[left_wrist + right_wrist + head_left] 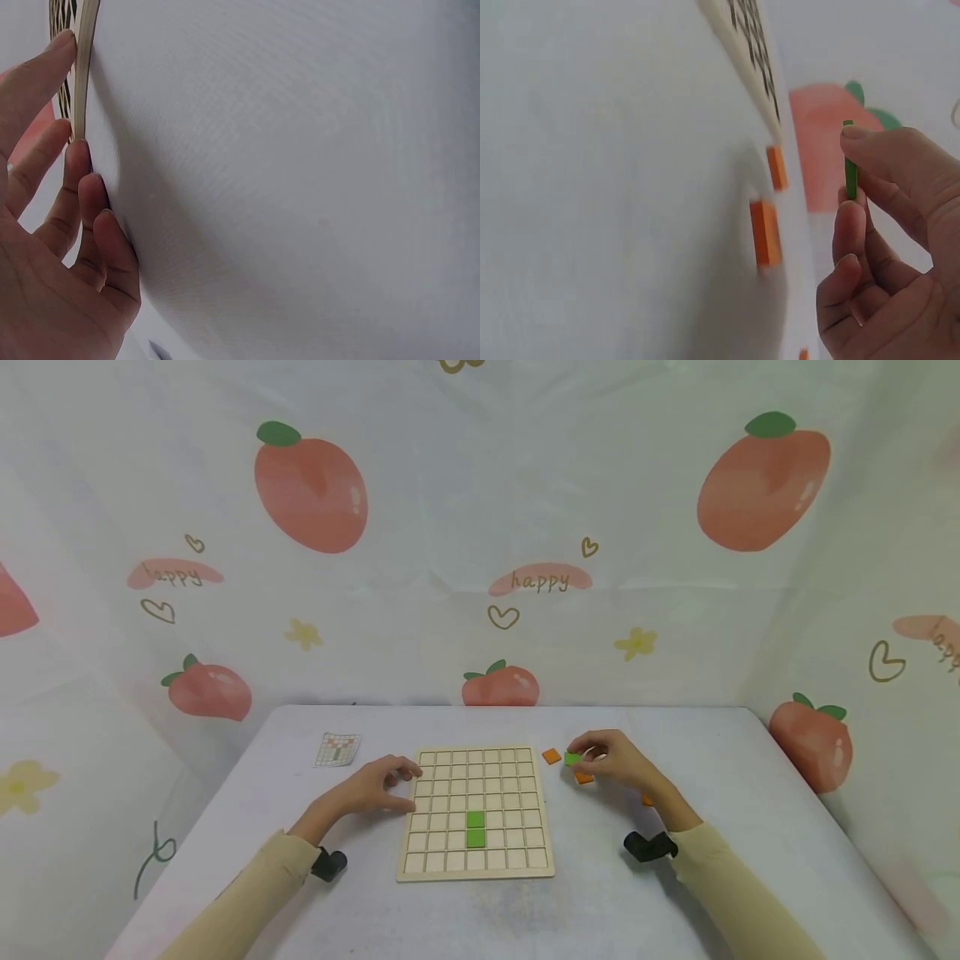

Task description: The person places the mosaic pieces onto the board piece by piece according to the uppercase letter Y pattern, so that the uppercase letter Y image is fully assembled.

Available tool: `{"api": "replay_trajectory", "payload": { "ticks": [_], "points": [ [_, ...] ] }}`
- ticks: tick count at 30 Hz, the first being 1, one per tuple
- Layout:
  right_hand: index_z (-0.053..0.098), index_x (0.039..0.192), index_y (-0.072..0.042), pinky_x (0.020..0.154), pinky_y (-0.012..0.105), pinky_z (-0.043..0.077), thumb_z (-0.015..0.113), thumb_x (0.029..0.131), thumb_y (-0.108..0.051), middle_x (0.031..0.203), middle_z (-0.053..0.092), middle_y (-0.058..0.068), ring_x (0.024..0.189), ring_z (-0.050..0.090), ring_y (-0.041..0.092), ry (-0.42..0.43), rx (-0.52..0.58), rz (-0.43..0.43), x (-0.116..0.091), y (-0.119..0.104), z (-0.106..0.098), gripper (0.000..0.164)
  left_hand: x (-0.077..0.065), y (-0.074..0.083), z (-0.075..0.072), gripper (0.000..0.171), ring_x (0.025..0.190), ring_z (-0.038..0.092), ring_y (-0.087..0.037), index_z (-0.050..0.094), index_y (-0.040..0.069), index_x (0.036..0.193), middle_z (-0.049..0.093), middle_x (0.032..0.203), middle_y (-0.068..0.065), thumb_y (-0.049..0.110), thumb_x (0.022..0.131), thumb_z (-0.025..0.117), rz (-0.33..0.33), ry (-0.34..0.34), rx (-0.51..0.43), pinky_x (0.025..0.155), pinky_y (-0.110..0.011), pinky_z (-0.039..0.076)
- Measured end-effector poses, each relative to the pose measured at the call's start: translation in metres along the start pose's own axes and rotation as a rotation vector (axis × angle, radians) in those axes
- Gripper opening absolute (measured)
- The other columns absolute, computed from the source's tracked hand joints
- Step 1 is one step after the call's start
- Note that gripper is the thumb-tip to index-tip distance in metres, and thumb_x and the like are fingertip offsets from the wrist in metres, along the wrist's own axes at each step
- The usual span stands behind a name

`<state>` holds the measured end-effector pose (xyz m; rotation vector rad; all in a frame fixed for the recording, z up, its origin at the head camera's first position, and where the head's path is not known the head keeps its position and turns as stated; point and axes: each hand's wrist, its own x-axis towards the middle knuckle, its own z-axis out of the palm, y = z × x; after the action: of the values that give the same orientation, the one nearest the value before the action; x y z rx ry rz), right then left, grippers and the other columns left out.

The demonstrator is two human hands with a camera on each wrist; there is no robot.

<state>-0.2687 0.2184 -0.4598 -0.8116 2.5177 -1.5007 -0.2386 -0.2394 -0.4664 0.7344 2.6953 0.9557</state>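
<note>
In the lower centre of the head view a wooden grid board (438, 841) lies on the white table (480, 914), two green squares (476, 837) stacked in its lower middle cells, while the left hand (372, 787), thumb and fingers spread loosely and grasping nothing, touches its left edge. Right of centre, the right hand (611, 758) pinches a green tile (572, 759) between thumb and fingertips, near some orange tiles (552, 756). Farther off, a patterned card (337, 749) lies left of centre, and a fruit-printed cloth (420, 610) fills the upper frame.
</note>
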Motion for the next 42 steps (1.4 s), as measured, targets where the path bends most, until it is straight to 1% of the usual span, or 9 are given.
{"api": "replay_trajectory", "payload": {
  "ticks": [6, 7, 11, 14, 19, 24, 31, 37, 42],
  "points": [
    [0.074, 0.108, 0.001, 0.063, 0.027, 0.051, 0.082, 0.084, -0.003, 0.102, 0.069, 0.012, 0.083, 0.063, 0.027, -0.040, 0.068, 0.007, 0.006, -0.008, 0.017, 0.026, 0.000, -0.001, 0.001, 0.053, 0.102, 0.055, -0.024, 0.065, 0.006, 0.124, 0.061, 0.112, -0.003, 0.025, 0.081, 0.088, 0.007, 0.002, -0.002, 0.092, -0.047, 0.046],
    [0.074, 0.108, -0.001, 0.064, 0.027, 0.051, 0.082, 0.084, -0.004, 0.101, 0.069, 0.010, 0.082, 0.063, 0.025, -0.047, 0.074, -0.007, 0.008, -0.003, 0.020, 0.026, 0.000, -0.001, 0.001, 0.053, 0.101, 0.055, -0.023, 0.065, 0.006, 0.124, 0.061, 0.112, -0.002, 0.025, 0.081, 0.088, 0.009, 0.004, 0.000, 0.091, -0.046, 0.046],
    [0.074, 0.106, -0.001, 0.068, 0.028, 0.050, 0.083, 0.083, -0.004, 0.095, 0.068, 0.010, 0.079, 0.062, 0.024, -0.070, 0.069, -0.048, 0.014, -0.007, 0.032, 0.025, -0.001, -0.001, 0.001, 0.053, 0.100, 0.056, -0.022, 0.064, 0.005, 0.124, 0.061, 0.111, -0.003, 0.025, 0.081, 0.088, 0.029, 0.011, 0.011, 0.090, -0.044, 0.047],
    [0.074, 0.106, -0.001, 0.068, 0.028, 0.050, 0.083, 0.083, -0.004, 0.094, 0.067, 0.010, 0.079, 0.061, 0.023, -0.085, 0.060, -0.057, 0.018, -0.011, 0.040, 0.025, 0.000, 0.000, 0.000, 0.053, 0.101, 0.056, -0.023, 0.064, 0.005, 0.124, 0.061, 0.112, -0.003, 0.025, 0.081, 0.088, 0.016, 0.008, 0.005, 0.091, -0.045, 0.046],
    [0.074, 0.106, -0.002, 0.070, 0.029, 0.051, 0.083, 0.084, -0.006, 0.096, 0.069, 0.008, 0.080, 0.061, 0.023, -0.108, 0.044, -0.059, 0.024, -0.018, 0.052, 0.025, 0.000, 0.004, -0.002, 0.053, 0.102, 0.055, -0.026, 0.064, 0.005, 0.124, 0.061, 0.113, -0.004, 0.024, 0.081, 0.088, 0.004, 0.002, 0.002, 0.093, -0.049, 0.046],
    [0.075, 0.106, -0.004, 0.072, 0.030, 0.052, 0.083, 0.085, -0.007, 0.097, 0.071, 0.004, 0.080, 0.061, 0.019, -0.117, 0.040, -0.076, 0.031, -0.021, 0.064, 0.023, 0.001, 0.005, -0.002, 0.053, 0.103, 0.055, -0.026, 0.064, 0.005, 0.125, 0.061, 0.113, -0.004, 0.024, 0.081, 0.088, 0.007, 0.000, 0.010, 0.093, -0.048, 0.046],
    [0.076, 0.105, -0.002, 0.074, 0.030, 0.052, 0.083, 0.084, -0.007, 0.102, 0.072, 0.005, 0.079, 0.063, 0.019, -0.154, 0.077, -0.113, 0.037, -0.026, 0.080, 0.023, 0.000, 0.005, -0.003, 0.053, 0.103, 0.056, -0.025, 0.064, 0.004, 0.124, 0.061, 0.113, -0.004, 0.023, 0.081, 0.088, 0.020, 0.000, 0.012, 0.093, -0.048, 0.046],
    [0.076, 0.104, -0.001, 0.072, 0.029, 0.051, 0.084, 0.083, -0.005, 0.100, 0.072, 0.008, 0.078, 0.062, 0.022, -0.174, 0.090, -0.128, 0.040, -0.031, 0.093, 0.023, 0.000, 0.004, -0.002, 0.053, 0.102, 0.055, -0.025, 0.064, 0.004, 0.124, 0.061, 0.112, -0.004, 0.023, 0.081, 0.088, 0.016, 0.002, 0.013, 0.093, -0.048, 0.046],
    [0.076, 0.102, -0.001, 0.069, 0.028, 0.051, 0.082, 0.083, -0.003, 0.097, 0.072, 0.008, 0.073, 0.062, 0.020, -0.191, 0.081, -0.138, 0.042, -0.036, 0.104, 0.020, -0.001, 0.003, 0.000, 0.053, 0.102, 0.055, -0.025, 0.064, 0.005, 0.124, 0.061, 0.112, -0.003, 0.023, 0.081, 0.088, 0.008, 0.000, 0.014, 0.093, -0.047, 0.046]
  ]
}}
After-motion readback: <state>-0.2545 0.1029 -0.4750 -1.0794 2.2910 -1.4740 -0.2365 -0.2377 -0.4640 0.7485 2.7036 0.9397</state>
